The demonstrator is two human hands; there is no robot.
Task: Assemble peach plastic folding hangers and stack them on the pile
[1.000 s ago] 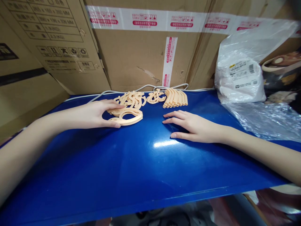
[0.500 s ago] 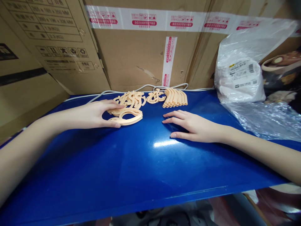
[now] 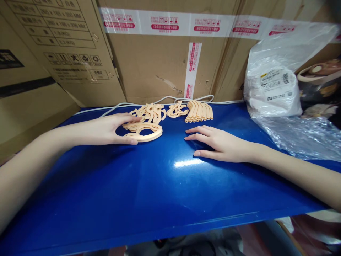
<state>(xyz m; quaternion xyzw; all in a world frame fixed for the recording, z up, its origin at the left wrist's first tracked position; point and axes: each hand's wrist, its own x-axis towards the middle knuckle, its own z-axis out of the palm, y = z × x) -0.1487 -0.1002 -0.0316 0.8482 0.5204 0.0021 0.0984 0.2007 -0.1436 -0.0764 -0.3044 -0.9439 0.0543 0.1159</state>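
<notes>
My left hand (image 3: 115, 129) rests at the left edge of a stack of cream-coloured looped plastic pieces (image 3: 153, 135). Its thumb and fingers are spread, with the thumb by the stack's near edge; whether it presses on the pieces I cannot tell. Just behind lies a jumbled pile of cream hook-shaped pieces (image 3: 151, 112). A smaller cluster of curved cream pieces (image 3: 176, 109) sits to its right. Further right, several cream curved arms (image 3: 199, 111), like hanger parts, lie side by side in a row. In front of that row my right hand (image 3: 213, 142) lies with fingers apart, holding nothing.
All this is on a blue table (image 3: 149, 199). Cardboard boxes (image 3: 160, 64) wall off the back and left. A white cable (image 3: 119, 105) runs along the rear edge. At the right are a white plastic bag (image 3: 271, 89) with a label and crumpled clear plastic (image 3: 303, 137).
Both hands and the cream pieces keep their places on the table. The whole view has shifted very slightly.
</notes>
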